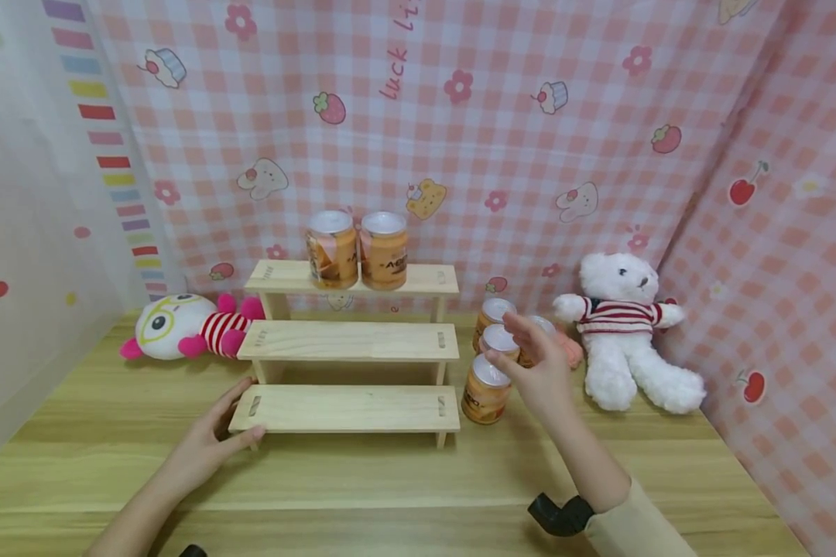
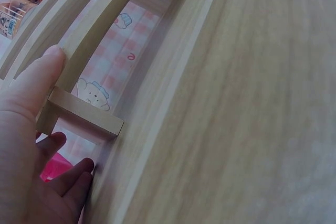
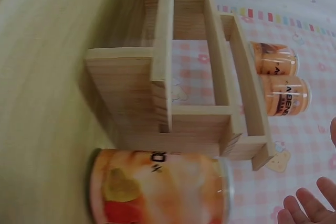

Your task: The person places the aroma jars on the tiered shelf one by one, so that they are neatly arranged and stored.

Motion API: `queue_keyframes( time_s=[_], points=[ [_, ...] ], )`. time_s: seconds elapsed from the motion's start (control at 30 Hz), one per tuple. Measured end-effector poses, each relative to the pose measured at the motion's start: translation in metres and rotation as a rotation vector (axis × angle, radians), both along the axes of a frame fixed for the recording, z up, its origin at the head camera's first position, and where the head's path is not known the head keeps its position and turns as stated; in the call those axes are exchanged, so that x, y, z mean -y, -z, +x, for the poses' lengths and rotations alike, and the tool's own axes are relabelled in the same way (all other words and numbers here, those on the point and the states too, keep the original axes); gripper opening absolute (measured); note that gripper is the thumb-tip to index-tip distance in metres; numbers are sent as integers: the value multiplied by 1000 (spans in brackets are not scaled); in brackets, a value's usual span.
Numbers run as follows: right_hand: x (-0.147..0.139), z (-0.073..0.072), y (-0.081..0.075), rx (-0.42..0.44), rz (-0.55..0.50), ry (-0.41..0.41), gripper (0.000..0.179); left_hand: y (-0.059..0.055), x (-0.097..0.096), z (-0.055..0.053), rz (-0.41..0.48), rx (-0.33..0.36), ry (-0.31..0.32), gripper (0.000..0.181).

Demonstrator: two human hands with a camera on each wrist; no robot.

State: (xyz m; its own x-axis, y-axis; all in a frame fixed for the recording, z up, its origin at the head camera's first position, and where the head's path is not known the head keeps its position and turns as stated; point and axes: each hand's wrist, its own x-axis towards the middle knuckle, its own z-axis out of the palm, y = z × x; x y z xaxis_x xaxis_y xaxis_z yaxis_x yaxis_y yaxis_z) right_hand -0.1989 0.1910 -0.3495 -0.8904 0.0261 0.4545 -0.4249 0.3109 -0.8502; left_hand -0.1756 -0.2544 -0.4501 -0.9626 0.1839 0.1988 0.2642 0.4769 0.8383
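A three-tier wooden display shelf (image 1: 348,408) stands on the table. My left hand (image 1: 209,437) grips its lower left end; in the left wrist view the thumb (image 2: 39,74) lies against the bottom step, the other fingers by the end support. Two orange cans (image 1: 385,259) with silver lids stand side by side on the top step. Right of the shelf, several matching cans (image 1: 486,394) stand grouped on the table. Over this group is my right hand (image 1: 539,371), fingers apart and nothing held. The right wrist view shows its fingertips (image 3: 310,203) clear of the nearest can (image 3: 163,187).
A white teddy bear (image 1: 616,333) in a striped sweater sits at the right, with a pinkish object (image 1: 570,350) beside it. A pink-and-white plush toy (image 1: 181,329) lies left of the shelf. Checked cloth (image 1: 460,139) hangs behind the wooden table (image 1: 362,483).
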Motion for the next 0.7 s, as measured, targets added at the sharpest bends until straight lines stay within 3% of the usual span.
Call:
queue_keyframes(
  time_s=[0.33,0.57,0.7],
  points=[
    [-13,7,30,74,-7,50,59,0,0,0,-10,-5,0,78],
    [-16,7,46,54,6,45,62,-1,0,0,-6,2,-2,78],
    [-17,7,53,88,-5,32,61,-2,-1,0,0,7,0,78]
  ],
)
